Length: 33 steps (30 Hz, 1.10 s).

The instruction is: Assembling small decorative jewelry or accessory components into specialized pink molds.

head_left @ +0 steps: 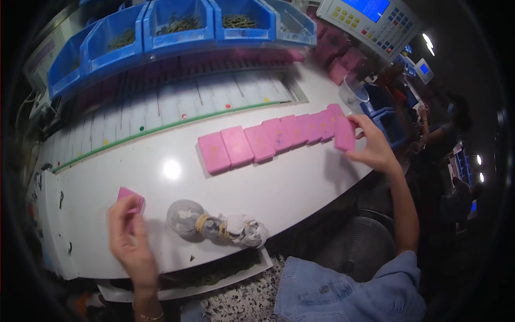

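- Left hand [130,242]: grip closed around one pink block [132,202], thumb and fingers on its near edge; the block sits low over the white desk [300,188], whether touching it or just lifted I cannot tell (motion blur).
- Just right of that grip: a grey cloth bundle [217,224] bound with rubber bands, lying on its side on the desk, untouched.
- Further right and away from the left grip: a row of pink blocks [279,137], each overlapping or butting against its neighbour, running up toward the right hand.
- Right hand [374,146]: grip clamped on the end block [345,134] of the row, fingers over its far edge, thumb below; this block is tilted against the one beside it.
- Beyond the row: blue bins [177,29] holding dark green plant matter, and a keypad device [375,19] with a blue screen above the right grip.
- Judgement: step in hand looks like laying blocks out in line, right hand seating the end piece, left bringing a spare.
- Judgement: next move calls for setting the end block flat and square to its neighbour, then carrying the left block past the bundle without knocking it.
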Tool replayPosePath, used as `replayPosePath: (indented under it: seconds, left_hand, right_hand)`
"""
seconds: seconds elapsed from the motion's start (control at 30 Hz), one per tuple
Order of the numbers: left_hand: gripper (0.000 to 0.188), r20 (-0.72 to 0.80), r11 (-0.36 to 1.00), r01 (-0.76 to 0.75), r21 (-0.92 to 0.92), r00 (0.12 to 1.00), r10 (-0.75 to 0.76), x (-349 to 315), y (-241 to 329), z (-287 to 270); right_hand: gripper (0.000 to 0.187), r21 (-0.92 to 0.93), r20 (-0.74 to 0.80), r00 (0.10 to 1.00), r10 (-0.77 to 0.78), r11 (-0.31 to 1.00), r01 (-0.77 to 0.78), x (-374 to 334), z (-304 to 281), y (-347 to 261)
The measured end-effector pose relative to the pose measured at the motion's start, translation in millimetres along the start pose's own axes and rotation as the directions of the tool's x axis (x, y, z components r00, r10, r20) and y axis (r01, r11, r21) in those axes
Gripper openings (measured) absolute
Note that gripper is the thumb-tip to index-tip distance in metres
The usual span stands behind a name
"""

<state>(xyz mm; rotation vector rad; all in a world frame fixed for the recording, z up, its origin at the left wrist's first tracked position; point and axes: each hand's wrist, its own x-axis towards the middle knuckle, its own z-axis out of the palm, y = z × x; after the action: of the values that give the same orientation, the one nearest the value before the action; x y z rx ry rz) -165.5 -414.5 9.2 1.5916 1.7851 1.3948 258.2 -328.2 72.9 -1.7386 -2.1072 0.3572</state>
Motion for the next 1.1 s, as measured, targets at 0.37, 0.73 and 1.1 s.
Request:
replayPosePath:
  seconds: [0.37, 0.73, 1.1]
  left_hand:
    - [0.050, 0.792, 0.267, 0.806, -0.529, 0.581, -0.186, -46, 51, 4]
    - [0.052, 0.633, 0.106, 0.720, -0.685, 0.661, -0.403, -72, 31, -5]
    - [0.055, 0.552, 0.268, 0.630, -0.729, 0.772, -0.316, -75, 19, 2]
  right_hand:
    - [0.072, 0.356, -0.116, 0.765, -0.634, 0.692, 0.628, -50, 122, -221]
    - [0.063, 0.337, -0.191, 0.766, -0.614, 0.692, 0.638, -69, 160, -244]
    - [0.040, 0.231, -0.409, 0.701, -0.584, 0.677, 0.699, -79, 158, -241]
